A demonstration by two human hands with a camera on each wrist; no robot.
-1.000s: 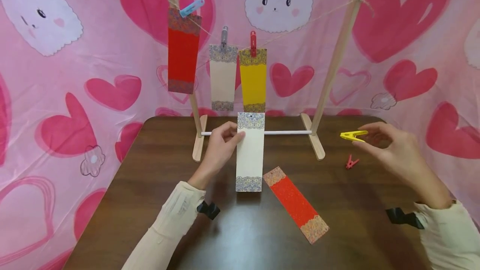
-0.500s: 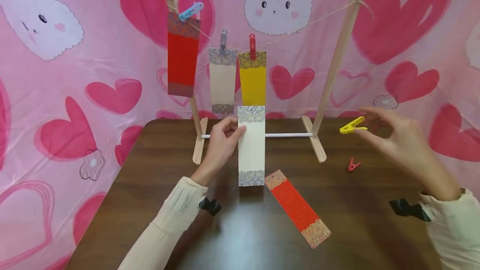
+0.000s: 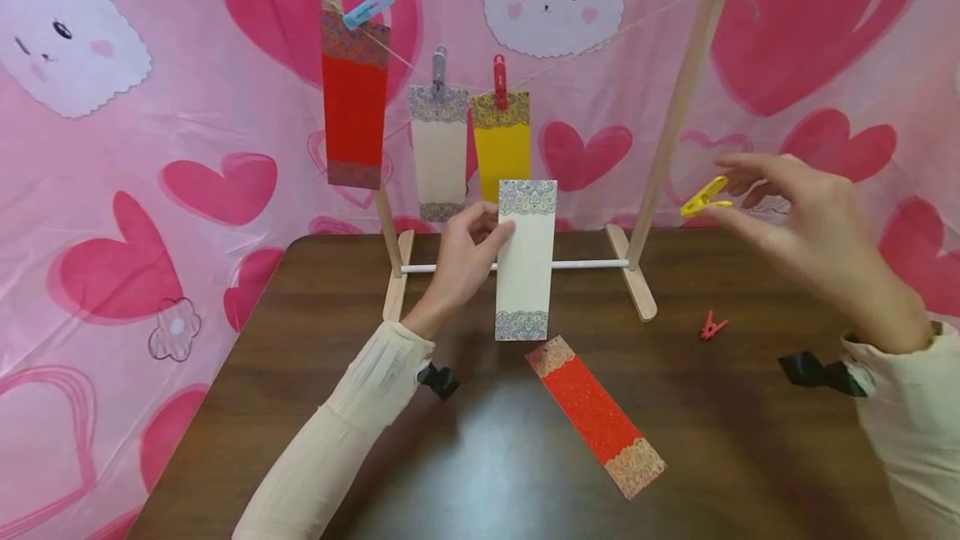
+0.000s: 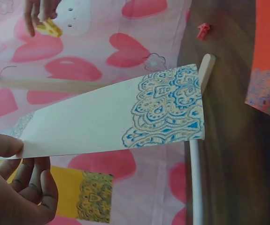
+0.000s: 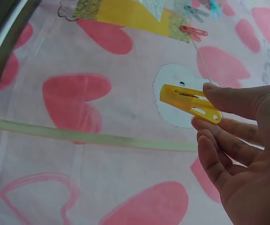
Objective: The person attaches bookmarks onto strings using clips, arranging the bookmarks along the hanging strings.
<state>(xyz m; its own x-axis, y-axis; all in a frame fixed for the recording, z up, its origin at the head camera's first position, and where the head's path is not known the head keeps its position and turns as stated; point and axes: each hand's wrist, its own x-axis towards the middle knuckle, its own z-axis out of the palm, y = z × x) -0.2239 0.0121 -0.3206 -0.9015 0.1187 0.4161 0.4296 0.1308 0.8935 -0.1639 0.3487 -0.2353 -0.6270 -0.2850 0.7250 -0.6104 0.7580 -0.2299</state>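
Note:
My left hand [image 3: 468,252] pinches the left edge of a white card [image 3: 525,261] with patterned blue-and-yellow ends, holding it upright above the table. In the left wrist view the thumb lies on the front of the white card [image 4: 92,117], the fingers behind it. To the right, my right hand [image 3: 817,240] pinches a yellow clothespin [image 3: 703,198] by its handles, its nose pointing left. Behind the white card a yellow card [image 3: 502,144] hangs from a string under a red clothespin [image 3: 500,82], its lower part hidden.
Left along the string hang a grey-clipped cream card [image 3: 439,157] and a blue-clipped red card [image 3: 354,115]. Wooden posts [image 3: 678,107] with flat feet carry the string. On the table [image 3: 337,373] lie another red card [image 3: 596,415] and a small red clothespin [image 3: 713,325].
The left hand has lifted the white card and carried it slightly right, overlapping the hanging yellow card. My right hand has risen with the yellow clothespin.

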